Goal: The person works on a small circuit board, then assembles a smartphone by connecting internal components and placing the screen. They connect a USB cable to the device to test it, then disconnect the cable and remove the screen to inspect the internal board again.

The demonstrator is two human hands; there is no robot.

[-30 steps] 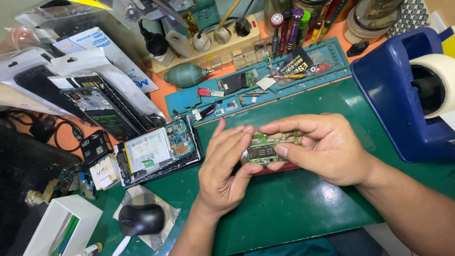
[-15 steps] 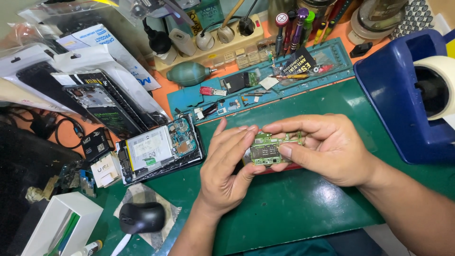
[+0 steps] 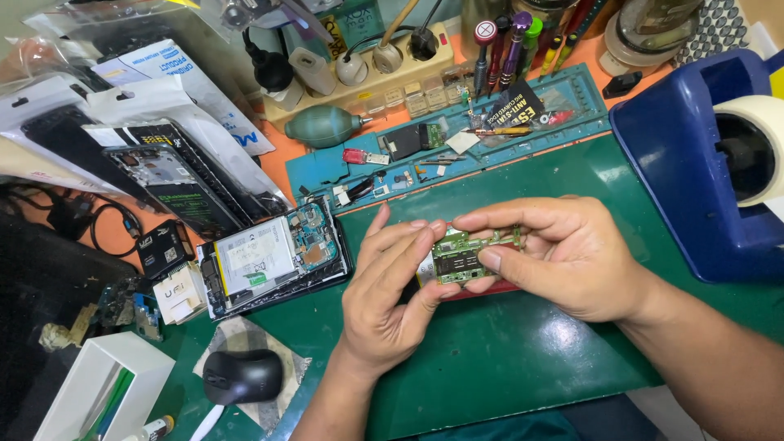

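Both hands grip one small green circuit board (image 3: pixel 461 257) above the green work mat (image 3: pixel 506 367): my left hand (image 3: pixel 388 298) pinches its near end, my right hand (image 3: pixel 563 257) clamps its far end by the edges, keeping fingers off components. Its parent opened phone (image 3: pixel 273 257) lies just left, within reach.

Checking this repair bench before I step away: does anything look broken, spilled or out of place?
Nothing is spilled. The opened phone lies with its back off and insides bare, left of both hands. The left hand and right hand pinch a small green circuit board above the green mat.
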